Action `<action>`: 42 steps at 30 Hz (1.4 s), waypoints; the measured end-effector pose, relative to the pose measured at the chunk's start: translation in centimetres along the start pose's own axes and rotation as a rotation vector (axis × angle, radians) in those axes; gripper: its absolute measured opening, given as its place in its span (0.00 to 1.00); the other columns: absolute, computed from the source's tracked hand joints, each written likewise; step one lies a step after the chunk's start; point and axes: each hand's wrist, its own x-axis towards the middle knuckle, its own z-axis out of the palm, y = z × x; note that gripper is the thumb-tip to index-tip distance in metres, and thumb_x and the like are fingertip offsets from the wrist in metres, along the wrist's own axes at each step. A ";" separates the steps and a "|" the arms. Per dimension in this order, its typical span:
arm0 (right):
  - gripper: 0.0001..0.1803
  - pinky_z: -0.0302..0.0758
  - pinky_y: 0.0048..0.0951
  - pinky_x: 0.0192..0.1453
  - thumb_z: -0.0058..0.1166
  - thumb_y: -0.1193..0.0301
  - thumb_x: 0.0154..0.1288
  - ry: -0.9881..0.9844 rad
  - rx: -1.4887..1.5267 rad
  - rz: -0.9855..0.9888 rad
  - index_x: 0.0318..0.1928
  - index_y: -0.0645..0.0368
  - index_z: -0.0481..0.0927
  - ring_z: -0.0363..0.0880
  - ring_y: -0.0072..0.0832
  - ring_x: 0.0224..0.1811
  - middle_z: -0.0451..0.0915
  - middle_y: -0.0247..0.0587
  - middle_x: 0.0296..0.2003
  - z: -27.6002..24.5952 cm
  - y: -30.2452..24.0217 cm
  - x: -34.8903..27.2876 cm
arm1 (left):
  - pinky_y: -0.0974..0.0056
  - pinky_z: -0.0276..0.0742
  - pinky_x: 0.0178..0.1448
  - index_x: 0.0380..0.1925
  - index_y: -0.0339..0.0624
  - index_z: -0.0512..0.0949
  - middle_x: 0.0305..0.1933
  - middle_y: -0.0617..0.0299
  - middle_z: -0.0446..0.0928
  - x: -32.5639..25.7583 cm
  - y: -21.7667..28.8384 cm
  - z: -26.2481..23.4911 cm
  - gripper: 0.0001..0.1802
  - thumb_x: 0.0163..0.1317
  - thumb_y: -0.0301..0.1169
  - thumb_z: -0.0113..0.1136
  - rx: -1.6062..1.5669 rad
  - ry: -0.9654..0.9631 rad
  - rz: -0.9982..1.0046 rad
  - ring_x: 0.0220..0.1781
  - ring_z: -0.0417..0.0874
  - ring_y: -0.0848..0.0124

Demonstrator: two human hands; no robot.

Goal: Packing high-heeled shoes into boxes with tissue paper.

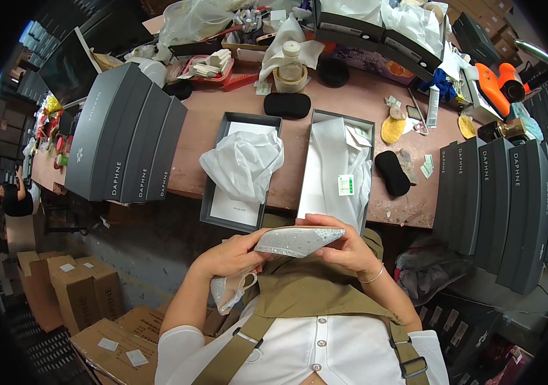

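A silver glittery shoe (pixel 296 242) with a pointed toe is held level in front of my body, its toe toward the right. My left hand (pixel 232 255) is closed on its left end, and my right hand (pixel 351 249) grips it near the toe. Below my left hand hangs a pale shoe part (pixel 227 292) with a whitish strap; whether it belongs to a second shoe I cannot tell. Just beyond my hands, an open grey shoebox (pixel 206 206) holds crumpled white tissue paper (pixel 243 163). Beside it, another open shoebox (pixel 306 170) contains tissue and a small white-and-green label (pixel 345 185).
Stacks of grey shoeboxes flank the pink table (pixel 190 138), one left (pixel 110 135) and one right (pixel 511 205). Black oval pads (pixel 286 105) and a jar (pixel 290 64) sit toward the back. An orange tool (pixel 493 88) lies far right. Cardboard cartons (pixel 88 282) stand at lower left.
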 end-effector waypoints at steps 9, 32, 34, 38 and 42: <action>0.36 0.69 0.40 0.64 0.51 0.79 0.64 0.189 -0.128 -0.210 0.71 0.58 0.53 0.68 0.36 0.63 0.63 0.47 0.65 0.0 -0.5 2.3 | 0.66 0.78 0.29 0.50 0.33 0.70 0.31 0.55 0.79 2.7 -1.7 -1.2 0.26 0.73 0.47 0.39 -0.765 0.086 0.044 0.25 0.80 0.69; 0.13 0.76 0.26 0.42 0.57 0.79 0.60 0.312 -0.836 -0.175 0.46 0.64 0.78 0.81 0.28 0.35 0.80 0.43 0.37 0.1 -0.8 1.4 | 0.67 0.72 0.23 0.66 0.24 0.49 0.39 0.44 0.71 8.5 -1.3 -1.3 0.32 0.71 0.35 0.43 -1.785 -0.866 0.863 0.21 0.76 0.68; 0.13 0.76 0.26 0.41 0.57 0.79 0.60 0.275 -0.870 -0.176 0.46 0.64 0.78 0.81 0.28 0.35 0.80 0.43 0.37 0.7 -1.1 1.4 | 0.68 0.72 0.22 0.66 0.24 0.49 0.38 0.45 0.71 8.3 -0.9 -1.3 0.31 0.72 0.36 0.41 -1.759 -0.852 0.864 0.20 0.76 0.69; 0.13 0.76 0.26 0.41 0.57 0.80 0.59 0.253 -0.926 -0.173 0.46 0.65 0.78 0.81 0.28 0.34 0.80 0.44 0.36 0.9 -1.7 1.4 | 0.70 0.70 0.19 0.65 0.24 0.51 0.38 0.43 0.72 7.9 -0.5 -1.8 0.32 0.72 0.39 0.43 -1.616 -0.887 0.842 0.18 0.75 0.69; 0.13 0.76 0.28 0.41 0.57 0.79 0.59 0.441 -1.095 -0.221 0.46 0.65 0.78 0.80 0.32 0.36 0.80 0.46 0.36 -1.7 -2.5 1.0 | 0.72 0.67 0.16 0.60 0.25 0.60 0.30 0.50 0.74 5.7 -0.1 -4.6 0.29 0.73 0.43 0.41 -1.261 -0.492 0.578 0.15 0.75 0.73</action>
